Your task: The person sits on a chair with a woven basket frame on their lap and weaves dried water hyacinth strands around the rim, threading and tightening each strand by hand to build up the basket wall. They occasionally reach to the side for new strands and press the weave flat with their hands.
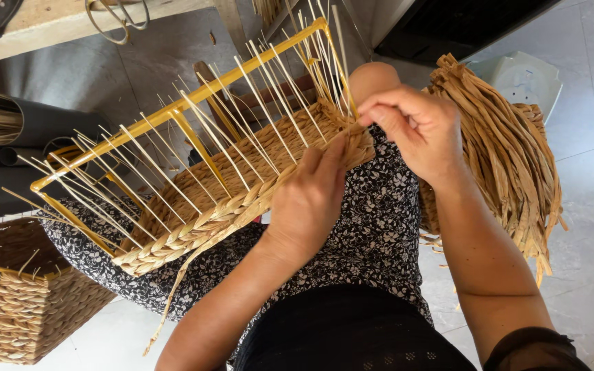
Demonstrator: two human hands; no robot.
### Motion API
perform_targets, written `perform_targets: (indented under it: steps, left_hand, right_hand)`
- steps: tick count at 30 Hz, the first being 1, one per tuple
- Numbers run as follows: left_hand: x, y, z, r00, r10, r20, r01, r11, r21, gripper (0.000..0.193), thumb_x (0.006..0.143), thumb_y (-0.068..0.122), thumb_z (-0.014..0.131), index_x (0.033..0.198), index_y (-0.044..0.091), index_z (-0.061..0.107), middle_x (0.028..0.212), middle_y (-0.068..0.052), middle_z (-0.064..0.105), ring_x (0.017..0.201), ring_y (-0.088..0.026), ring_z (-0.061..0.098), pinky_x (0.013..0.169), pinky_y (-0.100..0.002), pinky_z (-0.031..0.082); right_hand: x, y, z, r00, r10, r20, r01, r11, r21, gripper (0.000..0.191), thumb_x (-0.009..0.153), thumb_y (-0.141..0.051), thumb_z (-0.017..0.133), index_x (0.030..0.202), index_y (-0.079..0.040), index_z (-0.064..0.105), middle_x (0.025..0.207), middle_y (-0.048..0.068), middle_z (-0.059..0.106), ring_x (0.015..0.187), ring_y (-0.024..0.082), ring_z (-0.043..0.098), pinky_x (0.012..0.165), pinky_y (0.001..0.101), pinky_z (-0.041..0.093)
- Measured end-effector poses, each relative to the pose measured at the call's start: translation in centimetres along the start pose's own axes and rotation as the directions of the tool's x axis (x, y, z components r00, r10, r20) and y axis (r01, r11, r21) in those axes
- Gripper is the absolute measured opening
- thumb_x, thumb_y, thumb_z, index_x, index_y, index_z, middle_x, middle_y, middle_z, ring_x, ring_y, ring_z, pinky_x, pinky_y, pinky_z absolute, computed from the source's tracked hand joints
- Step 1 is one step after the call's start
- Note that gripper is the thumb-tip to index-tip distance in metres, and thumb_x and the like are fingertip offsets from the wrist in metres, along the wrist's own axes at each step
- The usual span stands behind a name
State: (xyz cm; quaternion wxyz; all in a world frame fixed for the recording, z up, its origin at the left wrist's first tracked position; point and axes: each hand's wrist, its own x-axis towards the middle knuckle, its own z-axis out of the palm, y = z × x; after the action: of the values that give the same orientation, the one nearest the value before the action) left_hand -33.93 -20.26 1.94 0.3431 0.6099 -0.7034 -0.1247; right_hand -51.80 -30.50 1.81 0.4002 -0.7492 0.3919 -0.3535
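No packages, labels, signs, screens

Golden-yellow frame (173, 110) up at eleven o'clock, glossy, with pale cream stakes (242, 130) fanning off it. Under them the woven band (194, 230) shows a tan, straw-coloured braid pattern, plait over plait. Dress (379, 220) at centre: black with a small white flower print. At three o'clock, the bundle of strips (510, 158) is a darker caramel brown. Finished basket (22, 309) at eight o'clock, light brown in horizontal rows. Tubes (49, 124) at nine o'clock, matt black. Floor tiles (586, 82), pale grey.
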Motion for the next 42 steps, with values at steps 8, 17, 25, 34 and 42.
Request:
perform_targets:
  steps: [8,17,25,34,42]
  left_hand:
    - [0.1,-1.5,-6.2,0.995,0.049,0.092,-0.042,0.996,-0.08,0.02,0.095,0.013,0.076,0.114,0.006,0.075,0.088,-0.004,0.064,0.063,-0.014,0.066,0.052,-0.03,0.057]
    - [0.7,-2.0,-11.7,0.973,0.217,-0.079,-0.199,0.961,0.19,0.015,0.091,0.022,0.081,0.104,0.015,0.079,0.09,0.0,0.067,0.076,-0.018,0.062,0.06,-0.031,0.051]
    - [0.3,-1.3,-6.6,0.984,-0.123,0.131,0.162,0.924,-0.346,0.022,0.102,0.017,0.067,0.121,0.006,0.07,0.072,-0.006,0.069,0.06,-0.015,0.068,0.053,-0.032,0.054]
    - [2.5,-4.5,-2.7,0.982,-0.177,-0.067,0.124,0.867,-0.483,0.028,0.107,0.024,0.059,0.097,0.004,0.075,0.083,-0.009,0.074,0.069,-0.016,0.069,0.057,-0.027,0.055]
    - [-1.1,-1.6,-4.2,0.995,-0.058,-0.085,0.028,0.946,-0.324,0.039,0.105,0.02,0.066,0.141,0.004,0.059,0.123,-0.012,0.074,0.095,-0.015,0.073,0.084,-0.029,0.065]
  right_hand:
    - [1.0,-2.0,-0.4,0.937,-0.071,0.341,0.148,0.967,-0.207,0.037,0.094,-0.009,0.074,0.131,-0.011,0.071,0.106,0.006,0.078,0.085,0.015,0.076,0.069,0.0266,0.06]
    - [2.0,-1.7,1.6,0.924,-0.115,0.365,0.202,0.957,-0.21,0.015,0.091,-0.013,0.079,0.105,-0.01,0.079,0.091,0.003,0.076,0.077,0.015,0.071,0.066,0.0298,0.057]
    - [1.5,-1.3,2.9,0.956,-0.021,0.294,0.073,0.984,-0.165,0.013,0.099,-0.005,0.069,0.111,-0.002,0.068,0.089,0.007,0.07,0.07,0.013,0.069,0.061,0.028,0.055]
    - [1.5,-0.9,2.2,0.938,0.134,0.321,-0.132,0.991,-0.028,0.005,0.105,-0.006,0.058,0.11,-0.005,0.057,0.092,0.003,0.073,0.071,0.009,0.068,0.062,0.025,0.057]
    - [1.0,-0.9,3.6,0.959,-0.007,0.284,0.065,0.979,-0.195,0.014,0.101,-0.006,0.069,0.113,-0.011,0.074,0.093,0.004,0.077,0.079,0.013,0.074,0.069,0.0286,0.058]
